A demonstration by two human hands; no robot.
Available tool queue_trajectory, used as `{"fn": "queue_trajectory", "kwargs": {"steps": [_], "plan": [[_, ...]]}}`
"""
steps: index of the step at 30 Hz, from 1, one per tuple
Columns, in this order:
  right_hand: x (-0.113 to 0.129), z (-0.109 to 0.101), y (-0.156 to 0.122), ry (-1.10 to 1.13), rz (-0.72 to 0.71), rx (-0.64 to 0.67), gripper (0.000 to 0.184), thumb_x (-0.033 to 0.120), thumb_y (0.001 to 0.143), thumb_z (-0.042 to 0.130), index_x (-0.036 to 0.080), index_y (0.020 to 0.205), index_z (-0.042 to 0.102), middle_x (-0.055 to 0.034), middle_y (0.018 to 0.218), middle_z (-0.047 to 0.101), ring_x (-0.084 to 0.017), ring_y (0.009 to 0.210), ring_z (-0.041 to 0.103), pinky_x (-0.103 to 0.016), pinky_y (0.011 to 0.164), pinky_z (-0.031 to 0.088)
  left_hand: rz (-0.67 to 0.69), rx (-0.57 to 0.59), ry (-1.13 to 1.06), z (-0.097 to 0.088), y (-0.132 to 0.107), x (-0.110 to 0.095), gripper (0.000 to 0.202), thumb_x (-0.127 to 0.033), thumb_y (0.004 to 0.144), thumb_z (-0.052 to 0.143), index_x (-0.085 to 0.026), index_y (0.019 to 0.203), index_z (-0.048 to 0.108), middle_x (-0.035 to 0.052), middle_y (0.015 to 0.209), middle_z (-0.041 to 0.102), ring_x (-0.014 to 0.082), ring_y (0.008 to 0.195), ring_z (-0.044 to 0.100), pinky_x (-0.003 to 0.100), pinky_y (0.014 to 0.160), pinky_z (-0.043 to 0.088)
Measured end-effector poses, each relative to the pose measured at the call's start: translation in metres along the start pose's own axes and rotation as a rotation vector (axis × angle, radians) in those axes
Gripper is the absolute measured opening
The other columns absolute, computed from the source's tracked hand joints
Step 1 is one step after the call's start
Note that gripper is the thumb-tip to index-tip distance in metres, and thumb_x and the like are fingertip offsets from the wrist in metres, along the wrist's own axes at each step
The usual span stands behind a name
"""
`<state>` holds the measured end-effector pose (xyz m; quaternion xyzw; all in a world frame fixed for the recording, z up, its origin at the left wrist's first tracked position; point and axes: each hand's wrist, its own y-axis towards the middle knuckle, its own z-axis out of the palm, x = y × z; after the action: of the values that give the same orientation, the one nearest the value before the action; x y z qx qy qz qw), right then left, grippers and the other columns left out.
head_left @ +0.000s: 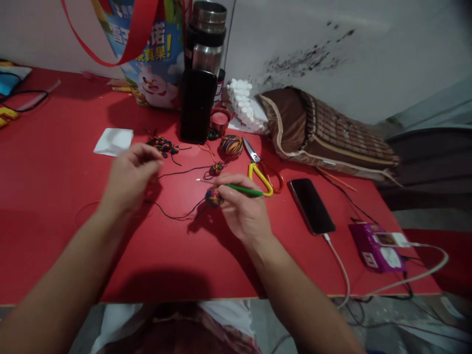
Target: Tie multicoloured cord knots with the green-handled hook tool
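Note:
My right hand [241, 206] grips a crochet hook [243, 190] with a green handle, its thin metal shaft pointing left. Beneath the fingers of that hand hangs a small multicoloured crocheted piece [214, 196]. A dark yarn strand [177, 217] runs from this piece across to my left hand [129, 177], whose thumb and fingers are pinched together on the yarn. Another strand leads from near the left hand to a small wound bit of yarn [216, 169]. Behind it lies a multicoloured yarn ball [231, 146]. Several dark knotted crocheted bits [164, 146] rest just beyond the left hand.
Scissors [260, 172] with yellow and red handles lie right of the yarn ball. A white paper square [113, 141], an upright black phone [198, 107], a steel flask [208, 44] and a printed bag [155, 59] stand behind. Rightward are a charging phone [310, 205] and purple box [376, 246].

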<state>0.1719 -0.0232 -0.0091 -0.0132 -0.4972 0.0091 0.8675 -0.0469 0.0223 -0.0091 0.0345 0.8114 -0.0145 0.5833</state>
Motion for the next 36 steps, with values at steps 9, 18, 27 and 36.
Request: {"fn": "queue_trajectory", "kwargs": {"steps": [9, 18, 27, 36], "plan": [[-0.006, -0.002, 0.008, -0.109, -0.003, -0.134, 0.012, 0.024, 0.073, 0.092, 0.027, 0.082, 0.085, 0.0012, 0.074, 0.077, -0.013, 0.065, 0.066, -0.027, 0.062, 0.056, -0.309, 0.319, -0.676, 0.044, -0.035, -0.002, 0.033, -0.034, 0.089, 0.083, -0.023, 0.118, 0.073, 0.0056, 0.105, 0.079, 0.0125, 0.055, 0.065, 0.026, 0.045, 0.055], [-0.002, -0.021, 0.024, 0.211, 0.264, -0.050, 0.025, 0.027, 0.062, 0.100, 0.023, 0.078, 0.081, 0.0054, 0.064, 0.065, -0.005, 0.054, 0.050, -0.016, 0.057, 0.051, -0.331, 0.373, -0.551, 0.038, -0.031, 0.010, 0.028, -0.045, 0.094, 0.079, -0.020, 0.106, 0.078, -0.0020, 0.065, 0.063, 0.0075, 0.049, 0.049, 0.017, 0.046, 0.037], [0.001, -0.023, 0.024, 0.105, 0.157, -0.055, 0.024, 0.030, 0.067, 0.098, 0.024, 0.080, 0.079, 0.0046, 0.071, 0.071, -0.008, 0.064, 0.063, -0.022, 0.067, 0.059, -0.113, 0.473, -0.204, 0.019, -0.028, -0.004, 0.013, -0.036, 0.089, 0.084, -0.023, 0.086, 0.088, 0.0090, 0.087, 0.080, 0.0204, 0.080, 0.072, 0.028, 0.069, 0.057], [0.014, -0.029, 0.020, 0.116, 0.093, 0.030, 0.024, 0.028, 0.062, 0.099, 0.025, 0.074, 0.078, 0.0044, 0.075, 0.075, -0.009, 0.067, 0.065, -0.024, 0.067, 0.057, 0.115, 0.740, 0.076, -0.028, 0.004, -0.034, 0.021, -0.041, 0.096, 0.073, -0.033, 0.098, 0.092, 0.0104, 0.113, 0.085, 0.0300, 0.105, 0.079, 0.037, 0.086, 0.063]]}}
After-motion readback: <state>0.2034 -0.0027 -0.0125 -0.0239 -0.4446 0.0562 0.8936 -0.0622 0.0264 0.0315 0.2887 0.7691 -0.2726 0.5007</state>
